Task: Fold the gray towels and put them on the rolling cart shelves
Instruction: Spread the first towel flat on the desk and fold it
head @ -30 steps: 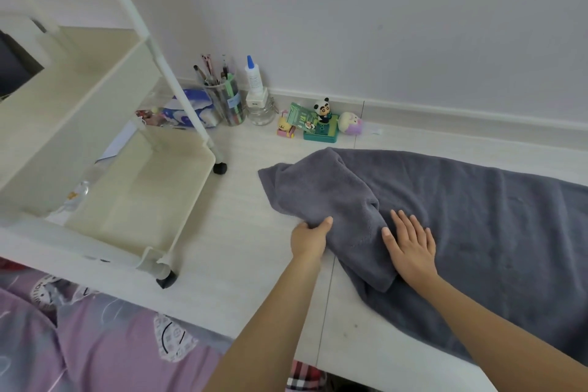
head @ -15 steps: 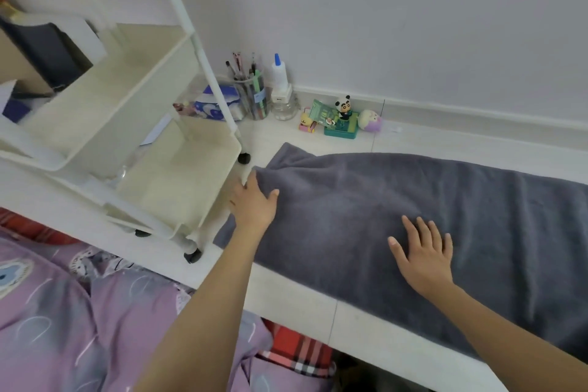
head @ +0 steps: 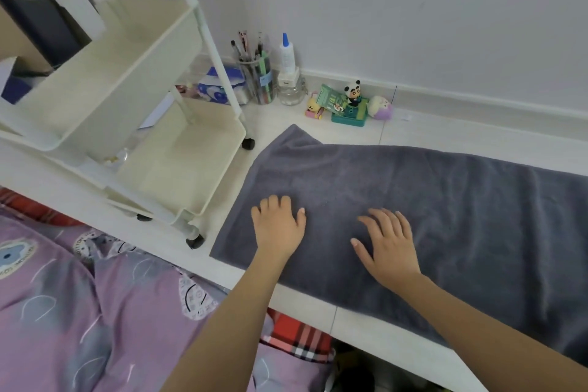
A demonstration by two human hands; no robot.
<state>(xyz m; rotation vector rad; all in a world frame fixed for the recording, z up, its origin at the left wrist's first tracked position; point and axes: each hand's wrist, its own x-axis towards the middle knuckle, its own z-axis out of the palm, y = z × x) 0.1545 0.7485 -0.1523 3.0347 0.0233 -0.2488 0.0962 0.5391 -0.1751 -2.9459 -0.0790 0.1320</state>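
Note:
A gray towel [head: 445, 200] lies spread flat along the white desk [head: 350, 321], its right end running out of view. My left hand [head: 280, 226] rests palm down on the towel near its left end, fingers slightly curled. My right hand [head: 389, 245] lies flat on the towel beside it, fingers spread. Neither hand grips the cloth. The cream rolling cart [head: 133, 99] stands on the desk left of the towel, its lower shelf [head: 191, 165] bare and its upper shelf bare where visible.
A pen cup [head: 257, 76], a glue bottle [head: 288, 57], a glass jar, a tissue pack and small toys [head: 346, 102] stand by the wall behind the towel. Purple bedding [head: 79, 312] lies below the desk edge. Cart wheels [head: 194, 241] sit close to the towel's left edge.
The folded-over left end of the towel has been laid out flat to the left. My left hand then slid back onto the towel, and both palms now press on it.

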